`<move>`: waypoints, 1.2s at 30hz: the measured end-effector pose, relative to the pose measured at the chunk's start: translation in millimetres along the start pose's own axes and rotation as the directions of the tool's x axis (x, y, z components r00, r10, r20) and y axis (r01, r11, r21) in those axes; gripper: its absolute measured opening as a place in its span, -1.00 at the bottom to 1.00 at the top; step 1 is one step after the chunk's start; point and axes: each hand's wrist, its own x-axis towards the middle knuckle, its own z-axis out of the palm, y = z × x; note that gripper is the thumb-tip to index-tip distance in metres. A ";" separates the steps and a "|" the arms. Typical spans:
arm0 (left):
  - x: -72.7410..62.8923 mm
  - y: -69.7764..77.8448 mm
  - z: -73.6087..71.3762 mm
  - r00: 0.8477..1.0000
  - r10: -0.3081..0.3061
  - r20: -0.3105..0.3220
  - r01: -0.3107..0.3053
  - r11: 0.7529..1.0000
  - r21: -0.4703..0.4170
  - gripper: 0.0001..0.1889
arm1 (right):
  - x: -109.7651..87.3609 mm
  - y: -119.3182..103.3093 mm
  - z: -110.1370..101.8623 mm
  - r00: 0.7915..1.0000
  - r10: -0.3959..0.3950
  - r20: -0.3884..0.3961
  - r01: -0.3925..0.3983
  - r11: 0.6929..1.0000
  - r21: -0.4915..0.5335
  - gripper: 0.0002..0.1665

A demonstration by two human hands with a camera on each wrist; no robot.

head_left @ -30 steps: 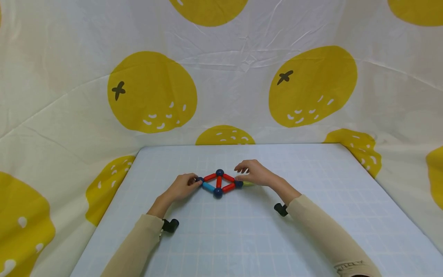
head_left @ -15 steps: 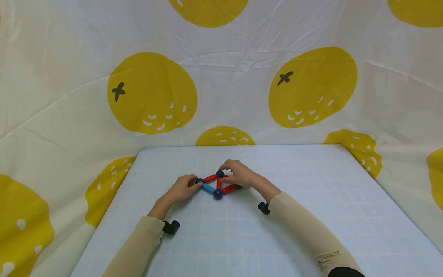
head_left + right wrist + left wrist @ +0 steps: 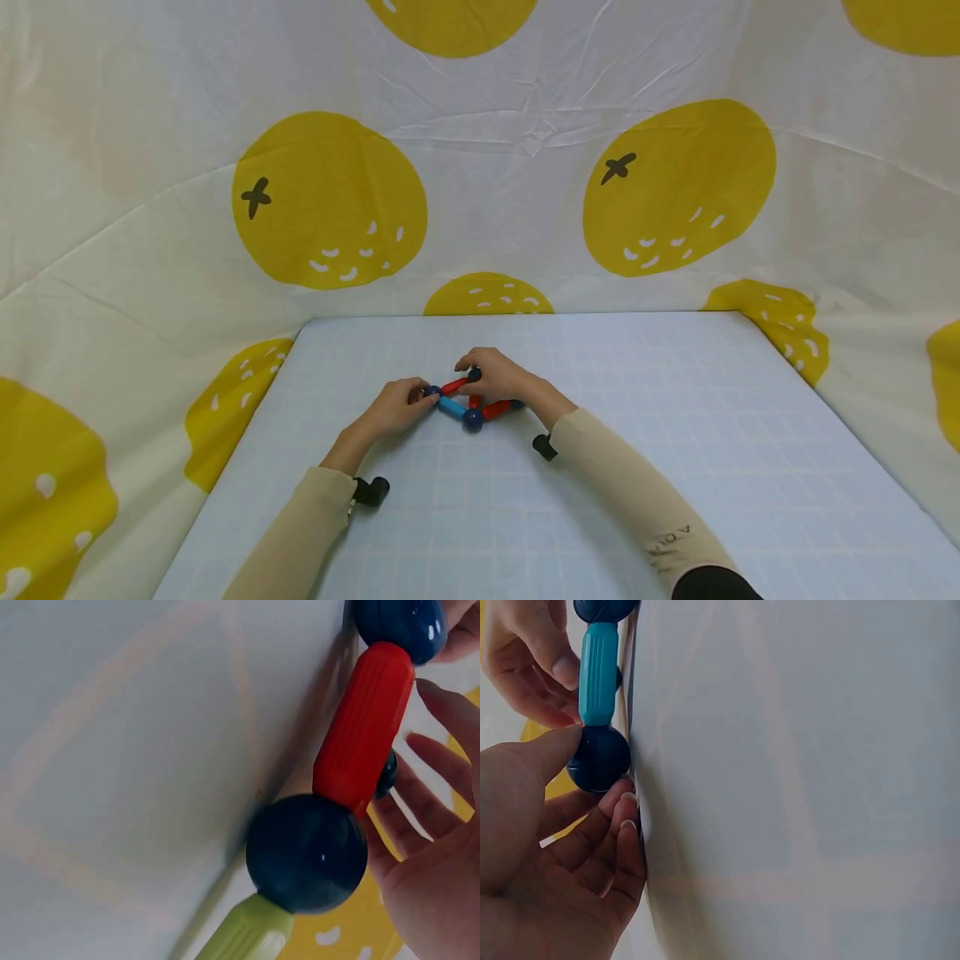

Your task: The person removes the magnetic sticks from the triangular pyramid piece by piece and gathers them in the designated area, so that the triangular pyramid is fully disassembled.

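Observation:
A flat frame of magnetic rods and dark blue balls lies mid-table. My left hand (image 3: 397, 406) pinches its left corner ball (image 3: 598, 765) between thumb and fingers, beside a light blue rod (image 3: 452, 407). My right hand (image 3: 491, 375) reaches over the far side, loosely spread fingers around the far ball (image 3: 475, 375); in the right wrist view a gap shows between thumb and fingers. A red rod (image 3: 497, 409) joins the near ball (image 3: 472, 419) to the right ball (image 3: 307, 853), from which a yellow-green rod (image 3: 251, 930) extends. The right hand hides part of the frame.
The white gridded tabletop (image 3: 465, 517) extends around the frame. Behind it hangs a white cloth (image 3: 502, 192) printed with large yellow fruit. A small black camera (image 3: 371, 492) sits on the left wrist and another black camera (image 3: 545, 447) on the right.
My right hand has moved left from the right corner ball to the far ball, now covering the red rod between them. My left hand has stayed on the left corner ball.

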 end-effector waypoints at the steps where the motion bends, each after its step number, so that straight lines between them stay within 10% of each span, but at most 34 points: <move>1: 0.0 -0.2 0.0 1.000 0.002 -0.002 -0.002 1.000 0.001 -0.70 | 2.1 0.1 1.2 1.000 0.001 0.002 -0.001 1.000 0.001 -0.52; 36: -1.2 -0.8 -4.2 1.000 0.009 0.015 -0.009 1.000 0.021 -0.65 | 20.3 -2.1 13.9 0.990 0.140 -0.002 -0.140 0.990 -0.026 -0.79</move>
